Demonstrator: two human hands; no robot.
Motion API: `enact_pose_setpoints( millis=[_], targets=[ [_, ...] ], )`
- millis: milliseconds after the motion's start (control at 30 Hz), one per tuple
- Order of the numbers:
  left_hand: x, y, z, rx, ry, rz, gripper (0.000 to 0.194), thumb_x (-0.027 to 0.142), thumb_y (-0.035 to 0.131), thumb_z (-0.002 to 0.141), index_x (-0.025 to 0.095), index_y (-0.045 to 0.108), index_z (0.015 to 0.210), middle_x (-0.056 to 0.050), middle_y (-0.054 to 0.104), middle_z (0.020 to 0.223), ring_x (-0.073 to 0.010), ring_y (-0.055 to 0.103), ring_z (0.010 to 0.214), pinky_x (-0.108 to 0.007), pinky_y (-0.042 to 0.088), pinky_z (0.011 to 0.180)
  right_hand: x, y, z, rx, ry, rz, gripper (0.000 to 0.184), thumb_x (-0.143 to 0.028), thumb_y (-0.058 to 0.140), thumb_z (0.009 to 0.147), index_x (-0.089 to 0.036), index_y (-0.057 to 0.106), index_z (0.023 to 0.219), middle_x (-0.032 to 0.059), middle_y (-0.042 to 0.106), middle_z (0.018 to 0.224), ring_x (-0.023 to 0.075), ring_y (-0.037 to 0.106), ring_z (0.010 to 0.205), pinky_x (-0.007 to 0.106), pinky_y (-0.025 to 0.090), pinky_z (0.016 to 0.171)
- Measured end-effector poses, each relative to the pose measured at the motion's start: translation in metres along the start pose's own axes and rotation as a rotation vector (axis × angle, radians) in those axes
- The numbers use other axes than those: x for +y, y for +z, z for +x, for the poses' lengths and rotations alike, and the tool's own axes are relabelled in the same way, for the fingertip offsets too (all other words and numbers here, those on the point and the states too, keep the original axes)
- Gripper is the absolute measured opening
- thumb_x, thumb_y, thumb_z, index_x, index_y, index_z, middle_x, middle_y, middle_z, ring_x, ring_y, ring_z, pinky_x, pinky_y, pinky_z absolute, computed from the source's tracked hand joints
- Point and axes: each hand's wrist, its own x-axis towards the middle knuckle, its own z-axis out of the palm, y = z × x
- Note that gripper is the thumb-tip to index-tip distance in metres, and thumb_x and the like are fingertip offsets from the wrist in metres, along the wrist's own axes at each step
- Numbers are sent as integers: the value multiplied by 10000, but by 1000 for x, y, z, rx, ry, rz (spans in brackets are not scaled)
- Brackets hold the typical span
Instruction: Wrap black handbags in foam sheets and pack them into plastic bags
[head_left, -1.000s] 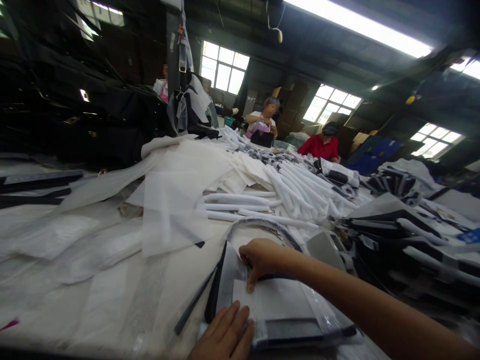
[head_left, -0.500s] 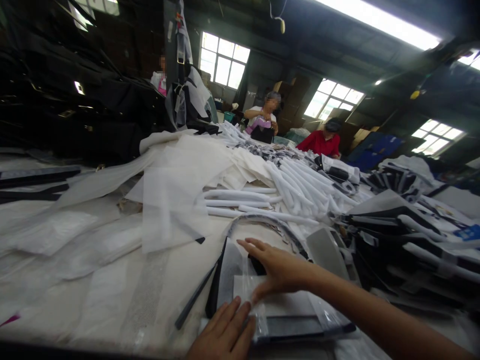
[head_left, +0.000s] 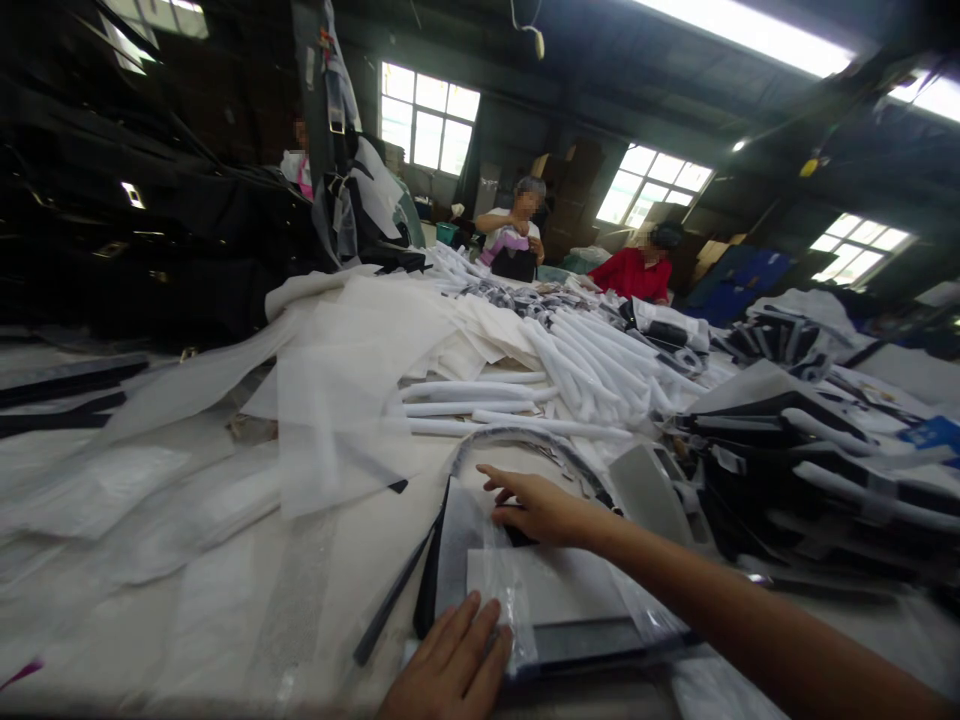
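Note:
A dark bag (head_left: 585, 646) lies on the table in front of me, partly under clear plastic film and white sheet material. Its wrapped handle (head_left: 517, 432) arches away from me. My left hand (head_left: 448, 662) rests flat on the near left corner of the bag, fingers stretched out on the plastic. Over the bag's upper part is my right hand (head_left: 536, 508), its index finger extended and the others bent, with nothing visible in it. A white card-like sheet (head_left: 570, 585) lies between the hands. One dark strap (head_left: 397, 590) runs out at the left.
White padded tubes (head_left: 592, 370) are heaped beyond the bag. Thin white sheets (head_left: 337, 400) and plastic bags (head_left: 112, 465) cover the left. Dark wrapped bags (head_left: 772, 440) are piled right, beside a grey panel (head_left: 649, 495). Co-workers (head_left: 634, 272) stand across the table.
My right hand has lifted away from the left hand and its fingers have drawn in, the thumb no longer spread toward me. The left hand has stayed nearly in place. My view has shifted slightly.

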Motion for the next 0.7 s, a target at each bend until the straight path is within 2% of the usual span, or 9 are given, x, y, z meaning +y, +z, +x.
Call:
enact_pose_setpoints(
  millis=[100,167,300,367,433,500,533,600,700],
  targets=[
    [0,-4,2,-18,-20,-29,335,146,377,1002,179,644,1202,-64,691,1196,-208,646,1125,-288,575,895,-8,13,-13,19,-42,-23,1086,-470,785,682,-235,170,1546,135,296,1570,330,319,1410,483,250,1146],
    [1,-5,4,-14,-49,-40,317,162,398,997,176,649,1190,-66,695,1188,-208,638,1136,-291,572,905,-6,20,-16,39,-31,-33,1160,-471,837,611,-238,186,1543,153,323,1555,357,327,1400,511,250,1139],
    [1,-3,3,-11,-31,-24,335,114,406,959,158,644,1191,-88,695,1180,-217,635,1143,-297,582,892,9,23,-6,67,-40,35,1109,-422,850,613,-224,254,1527,160,489,1445,348,475,1293,470,366,1072],
    [1,-3,3,-27,-25,-14,358,83,406,930,146,635,1197,-103,690,1188,-225,631,1155,-309,582,896,16,20,1,96,-48,62,1020,-389,840,640,-242,319,1504,113,601,1339,309,557,1213,421,418,1032],
    [1,-2,3,-37,-23,-17,370,74,423,903,141,627,1204,-107,687,1200,-237,635,1152,-321,586,889,20,18,7,164,-28,70,784,-339,761,750,-240,423,1451,72,692,1203,258,636,1101,370,460,984],
    [1,-2,3,-22,-28,-48,378,78,441,878,147,622,1202,-97,691,1203,-243,649,1133,-330,591,879,18,14,7,276,12,62,510,-251,603,876,-193,525,1377,87,718,1142,242,662,1050,369,467,972],
    [1,-3,3,12,-45,-85,363,95,450,869,152,626,1182,-91,698,1191,-240,659,1116,-328,592,875,15,13,4,337,31,55,443,-211,535,906,-167,554,1347,106,715,1144,246,658,1058,381,462,979],
    [-1,-7,5,40,-105,-190,350,132,481,847,155,613,1169,-87,703,1185,-227,663,1113,-315,580,893,7,11,-13,439,51,40,408,-199,496,919,-145,582,1314,134,688,1197,267,627,1117,408,443,1007],
    [-5,-23,11,-94,-235,-370,442,149,594,793,164,555,1233,-81,681,1233,-208,631,1167,-282,531,955,-3,21,-60,527,48,32,378,-302,539,921,-203,616,1277,109,664,1249,281,601,1162,418,453,1018]
  ],
)
